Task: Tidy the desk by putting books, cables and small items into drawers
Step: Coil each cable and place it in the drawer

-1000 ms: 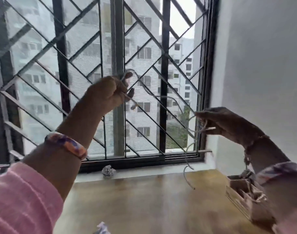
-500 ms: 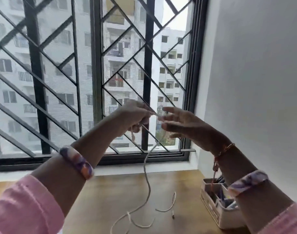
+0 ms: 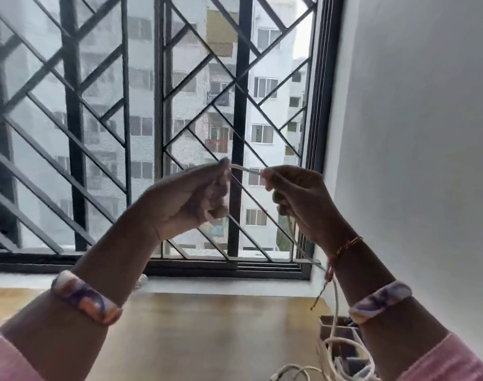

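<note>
A white cable (image 3: 245,170) stretches in a short span between both raised hands, in front of the window. My left hand (image 3: 190,196) grips one part of it with curled fingers. My right hand (image 3: 298,199) holds the other part, fingers curled round it. From the right hand the cable drops past the wrist and piles in loose loops (image 3: 336,361) at the desk's lower right. The wooden desk (image 3: 207,331) lies below the hands.
A white organizer box (image 3: 342,334) with small items stands at the desk's right edge by the white wall (image 3: 416,160). The barred window (image 3: 152,133) and its white sill (image 3: 221,285) run along the back. A small crumpled object peeks out behind my left forearm.
The hands went from spread wide with the cable between them to close together. The right hand's fingers have curled round the cable, and the loose length now hangs on the right.
</note>
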The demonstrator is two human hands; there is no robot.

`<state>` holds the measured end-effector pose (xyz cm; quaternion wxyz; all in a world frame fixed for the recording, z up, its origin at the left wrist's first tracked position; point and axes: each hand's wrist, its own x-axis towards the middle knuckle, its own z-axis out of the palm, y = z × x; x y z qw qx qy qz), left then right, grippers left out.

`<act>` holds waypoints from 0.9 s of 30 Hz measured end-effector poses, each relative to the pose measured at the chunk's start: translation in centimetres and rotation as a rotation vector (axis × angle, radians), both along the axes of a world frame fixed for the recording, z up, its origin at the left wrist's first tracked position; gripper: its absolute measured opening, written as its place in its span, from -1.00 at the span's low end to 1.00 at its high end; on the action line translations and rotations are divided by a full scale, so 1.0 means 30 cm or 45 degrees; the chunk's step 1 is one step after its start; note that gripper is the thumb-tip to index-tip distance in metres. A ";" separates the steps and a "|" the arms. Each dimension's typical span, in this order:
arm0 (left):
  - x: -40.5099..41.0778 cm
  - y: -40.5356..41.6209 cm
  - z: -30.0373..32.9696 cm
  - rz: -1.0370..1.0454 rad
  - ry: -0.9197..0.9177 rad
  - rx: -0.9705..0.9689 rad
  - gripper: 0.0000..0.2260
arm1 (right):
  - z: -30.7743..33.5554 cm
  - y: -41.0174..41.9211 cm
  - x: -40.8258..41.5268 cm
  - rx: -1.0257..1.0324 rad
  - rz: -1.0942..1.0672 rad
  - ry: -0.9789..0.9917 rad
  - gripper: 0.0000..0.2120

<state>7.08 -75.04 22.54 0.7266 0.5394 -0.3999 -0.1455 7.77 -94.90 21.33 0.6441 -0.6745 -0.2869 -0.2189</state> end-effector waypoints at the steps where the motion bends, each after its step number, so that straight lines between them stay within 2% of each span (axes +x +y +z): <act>1: 0.009 -0.010 0.000 -0.025 -0.026 -0.070 -0.76 | 0.012 -0.001 0.003 -0.014 -0.038 -0.057 -0.86; 4: 0.029 -0.030 0.017 -0.085 -0.020 -0.197 -0.80 | 0.043 -0.021 0.018 -0.111 -0.257 -0.268 -0.80; 6: 0.036 -0.043 0.045 -0.272 0.050 -0.220 -0.85 | 0.058 -0.061 0.035 -0.215 -0.400 -0.362 -0.78; 7: 0.041 -0.055 0.059 -0.366 0.096 -0.245 -0.83 | 0.062 -0.088 0.045 -0.269 -0.451 -0.372 -0.75; 9: 0.048 -0.101 0.089 -0.361 0.219 -0.335 -0.79 | 0.064 -0.134 0.060 -0.355 -0.501 -0.334 -0.70; 11: 0.058 -0.155 0.127 -0.073 0.332 -0.471 -0.70 | 0.058 -0.159 0.059 -0.442 -0.463 -0.259 -0.67; 13: 0.067 -0.185 0.145 0.235 0.269 -0.597 -0.72 | 0.040 -0.174 0.052 -0.600 -0.392 -0.201 -0.68; 15: 0.091 -0.193 0.147 0.721 -0.132 -0.491 -0.78 | 0.015 -0.200 0.050 -0.816 -0.362 -0.158 -0.73; 16: 0.110 -0.203 0.141 0.943 -0.273 -0.430 -0.75 | 0.003 -0.213 0.053 -0.889 -0.363 -0.142 -0.74; 19: 0.180 -0.236 0.156 1.247 -0.328 -0.386 -0.73 | -0.014 -0.232 0.077 -0.857 -0.400 -0.147 -0.72; 22: 0.291 -0.286 0.170 1.287 -0.065 -0.796 -0.71 | -0.010 -0.213 0.092 -0.870 -0.393 -0.230 -0.76; 23: 0.317 -0.293 0.158 1.405 -0.126 -0.742 -0.71 | -0.006 -0.207 0.094 -0.874 -0.395 -0.258 -0.79; 24: 0.347 -0.297 0.137 1.549 -0.305 -0.563 -0.73 | -0.001 -0.208 0.097 -0.870 -0.416 -0.291 -0.81; 26: 0.374 -0.287 0.090 1.694 -0.736 -0.086 -0.82 | 0.017 -0.219 0.106 -0.821 -0.499 -0.362 -0.81; 27: 0.375 -0.281 0.071 1.685 -0.945 0.219 -0.84 | 0.026 -0.228 0.113 -0.788 -0.544 -0.396 -0.82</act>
